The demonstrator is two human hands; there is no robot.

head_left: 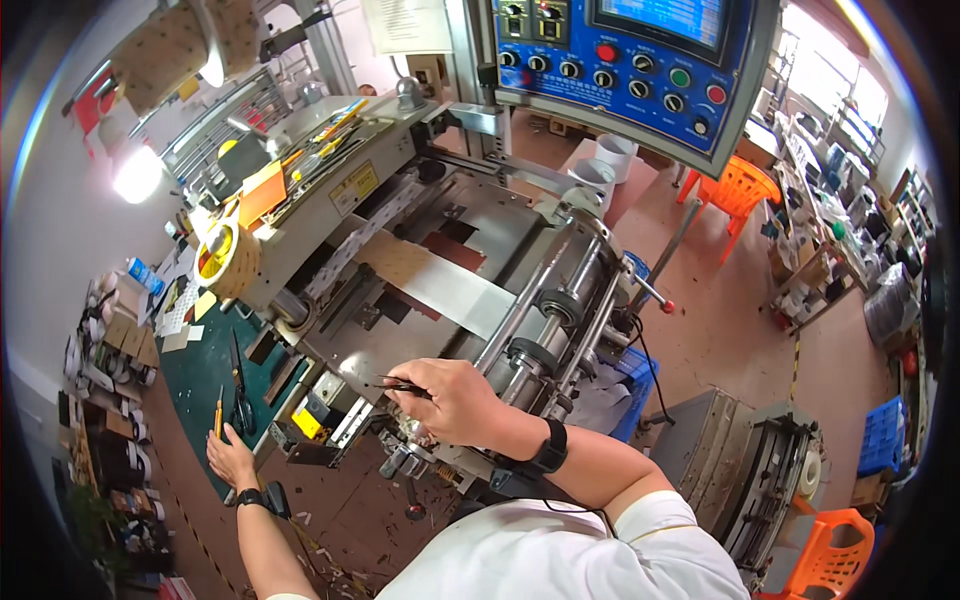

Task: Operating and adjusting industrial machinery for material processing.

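My right hand (452,398) hovers over the front of a metal roller machine (430,300) and pinches thin black tweezers (400,386) that point left. My left hand (230,458) rests with fingers spread on the edge of a green mat (195,375) at the lower left. A yellow-handled tool (219,410) and black scissors (240,385) lie on the mat just above that hand. A brown and silver strip (440,280) runs across the machine bed toward the black rollers (545,330). Each wrist bears a black band.
A blue control panel (620,70) with knobs and coloured buttons hangs above the machine. A yellow tape roll (222,255) sits at the machine's left end. Orange plastic chairs (740,190) stand at right, a blue crate (632,385) sits beside the machine, and scraps litter the floor.
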